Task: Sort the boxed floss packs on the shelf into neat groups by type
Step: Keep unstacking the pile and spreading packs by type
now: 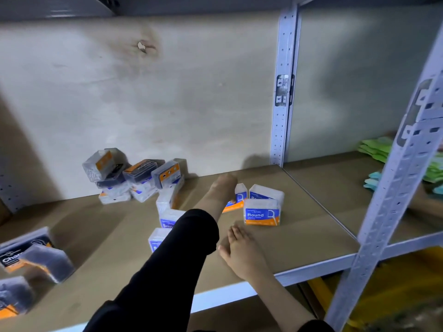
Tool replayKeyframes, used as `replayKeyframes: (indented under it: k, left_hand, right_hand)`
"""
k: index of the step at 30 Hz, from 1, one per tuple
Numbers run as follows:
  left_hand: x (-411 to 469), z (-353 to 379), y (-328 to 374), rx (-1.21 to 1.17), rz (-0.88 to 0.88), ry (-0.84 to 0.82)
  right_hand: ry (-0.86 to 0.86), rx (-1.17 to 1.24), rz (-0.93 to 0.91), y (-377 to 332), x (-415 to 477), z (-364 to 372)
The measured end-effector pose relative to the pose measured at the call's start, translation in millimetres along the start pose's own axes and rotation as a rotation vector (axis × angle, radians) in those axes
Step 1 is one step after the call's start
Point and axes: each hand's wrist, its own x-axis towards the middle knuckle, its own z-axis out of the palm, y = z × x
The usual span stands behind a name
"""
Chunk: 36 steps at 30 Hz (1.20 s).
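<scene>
Shelf (299,238) of brown board on a pale metal frame, holding boxed floss packs in loose lots. Left-hand grip (224,188), on a black-sleeved arm, reaches to the back of the board and meets a Round pack (241,194); blur hides the fingers, so whether it pinches the pack or only touches it cannot be told. Just right of that grip: two more Round packs, a front one (262,213) with its blue and orange label facing out and a rear one (266,191) touching it. Right-hand grip (242,250) lies palm-down on the board near the front edge, fingers relaxed and spread, holding nothing. Left of it, partly behind the sleeve: clear Smooth packs (167,218) (three can be made out, upright). Well left of the left-hand grip, against the back wall: mixed heap (134,176) of dark and clear packs. Far left, at the front edge: dark Charcoal packs (31,252), blurred. Right of both grips, past the upright post (285,92): green packets (376,149).
</scene>
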Motion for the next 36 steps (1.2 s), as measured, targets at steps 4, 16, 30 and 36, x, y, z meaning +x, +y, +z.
replayKeyframes:
  k: [4,16,30,36]
  left_hand:
    - [1.3,9.8,5.8,0.007,0.003,-0.013]
    - [-2.3,5.8,0.1,-0.032,0.007,-0.011]
    - [-56.2,-41.1,-52.5,0.003,0.080,0.013]
    - [-96.6,-56.7,-93.5,-0.004,0.038,0.028]
  right_hand:
    - [-0.054,0.062,-0.068,0.6,-1.2,0.5]
    - [-0.111,0.021,-0.043,3.1,-3.7,-3.8]
    - [-0.139,0.077,0.066,-6.0,8.9,-50.6]
    - [-0.132,0.088,0.128,-34.4,15.3,-90.3]
